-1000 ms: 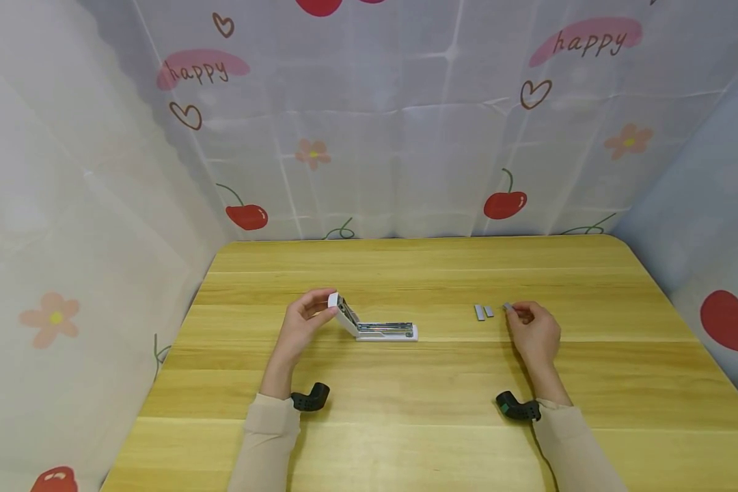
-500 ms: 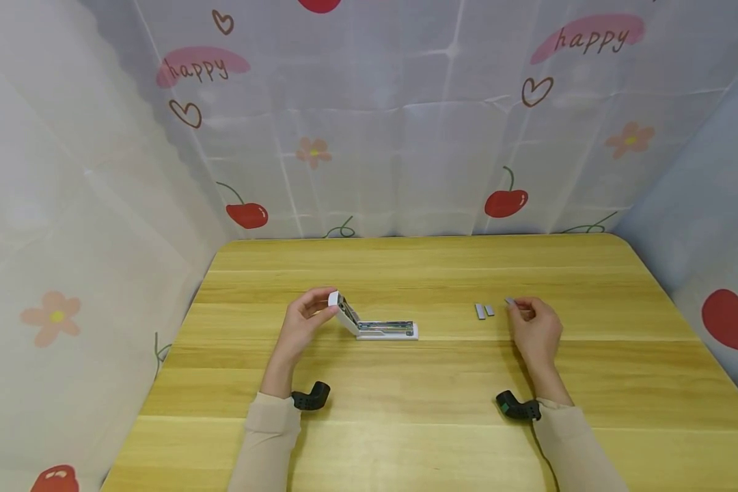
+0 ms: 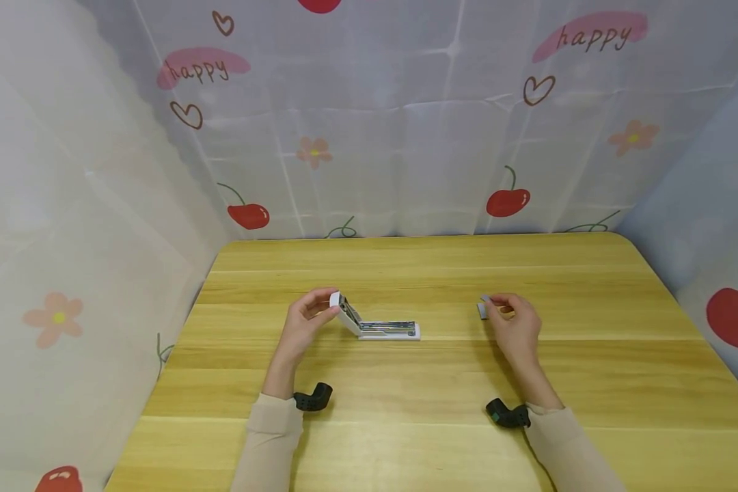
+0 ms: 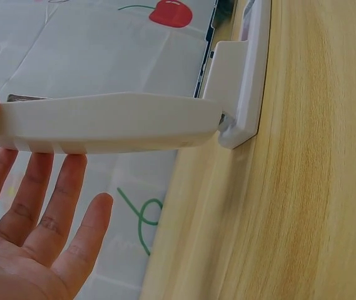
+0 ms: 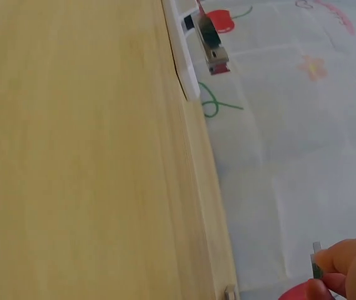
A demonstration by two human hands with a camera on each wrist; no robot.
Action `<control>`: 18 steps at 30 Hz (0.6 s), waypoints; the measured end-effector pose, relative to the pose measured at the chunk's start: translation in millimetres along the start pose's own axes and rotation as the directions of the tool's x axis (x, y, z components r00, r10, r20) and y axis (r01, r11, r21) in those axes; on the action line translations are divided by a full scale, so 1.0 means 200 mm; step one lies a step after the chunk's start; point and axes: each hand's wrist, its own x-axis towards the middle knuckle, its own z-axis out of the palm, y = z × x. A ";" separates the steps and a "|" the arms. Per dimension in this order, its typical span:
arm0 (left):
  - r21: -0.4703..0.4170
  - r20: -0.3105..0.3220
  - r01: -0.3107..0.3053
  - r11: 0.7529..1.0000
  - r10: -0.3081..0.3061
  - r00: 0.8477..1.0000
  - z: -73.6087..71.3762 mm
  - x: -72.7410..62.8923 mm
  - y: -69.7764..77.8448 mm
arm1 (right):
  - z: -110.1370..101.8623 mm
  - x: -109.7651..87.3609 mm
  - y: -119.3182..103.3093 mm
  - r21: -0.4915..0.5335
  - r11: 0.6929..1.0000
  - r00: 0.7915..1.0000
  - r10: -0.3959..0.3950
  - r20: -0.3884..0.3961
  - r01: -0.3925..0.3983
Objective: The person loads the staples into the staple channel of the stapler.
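A white stapler (image 3: pixel 389 336) lies opened out on the table, its metal staple channel exposed along the base. My left hand (image 3: pixel 301 324) pinches the raised top arm (image 4: pixel 115 122) at its free end, thumb on one side and fingertips on the other. To the right, my right hand (image 3: pixel 518 329) pinches a small grey staple strip (image 5: pixel 317 261) between thumb and fingers, held above the table. Just beneath it another grey staple strip (image 3: pixel 482 311) lies on the wood. A smaller strip seen earlier beside that one is hidden by the hand.
The wooden table (image 3: pixel 381 403) stretches around both hands. Behind its back edge hangs a pale printed curtain (image 3: pixel 393 164) with cherries and hearts. Each wrist carries a black camera mount, the left one (image 3: pixel 313 396) and the right one (image 3: pixel 508 414).
My right hand has lifted the staple strip and moved left, over the strips lying on the table. The left hand and the stapler have stayed put.
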 end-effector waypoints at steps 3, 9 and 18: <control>-0.001 0.001 0.003 1.000 -0.003 1.000 0.00 0.00 0.00 | 0.01 -0.01 -0.04 0.023 0.999 0.999 -0.031 0.017 0.030; 0.004 -0.004 0.008 1.000 -0.008 1.000 0.00 0.00 -0.01 | 0.06 -0.02 -0.12 0.059 0.997 0.992 -0.063 0.105 0.057; -0.003 -0.003 0.004 1.000 -0.004 1.000 0.00 0.00 -0.01 | 0.19 -0.05 -0.24 0.091 0.979 0.960 -0.200 0.198 0.185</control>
